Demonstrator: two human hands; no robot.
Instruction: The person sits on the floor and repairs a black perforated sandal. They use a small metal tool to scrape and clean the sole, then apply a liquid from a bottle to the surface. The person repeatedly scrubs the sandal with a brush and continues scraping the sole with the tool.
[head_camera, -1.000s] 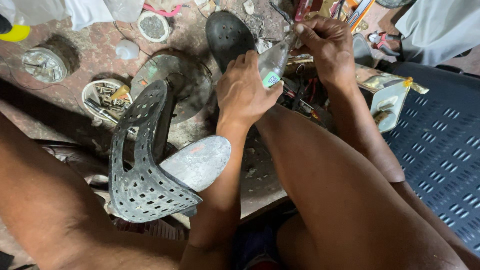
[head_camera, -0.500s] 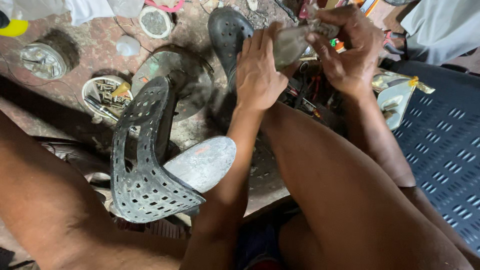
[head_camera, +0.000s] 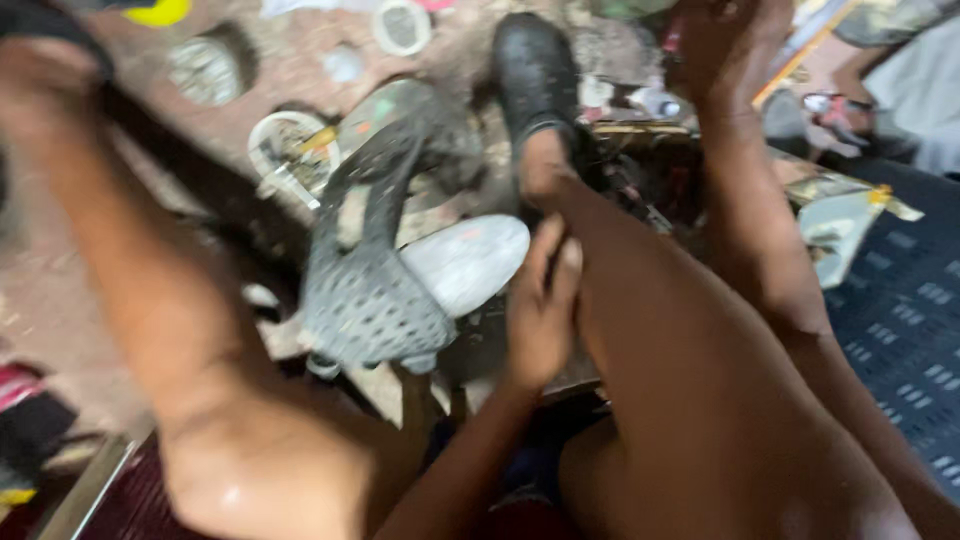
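Note:
The picture is blurred by motion. My left hand (head_camera: 540, 310) is low in the middle, fingers stretched upward, between my right knee and a pale grey shoe sole (head_camera: 465, 260). It seems to hold nothing. The sole sits in a grey perforated clog (head_camera: 375, 290) propped on the floor. My right hand (head_camera: 720, 45) reaches to the top edge among cluttered tools, beside a black shoe (head_camera: 535, 70). Whether it holds anything is hidden by blur.
Round tins (head_camera: 205, 70) (head_camera: 285, 150) and a white ring (head_camera: 400, 25) lie on the reddish floor at the back. A dark textured mat (head_camera: 900, 300) covers the right side. My bare legs fill the foreground left and right.
My left hand has dropped from the top, where it met my right hand over a small grey object, down beside the sole. The view has swung and blurred.

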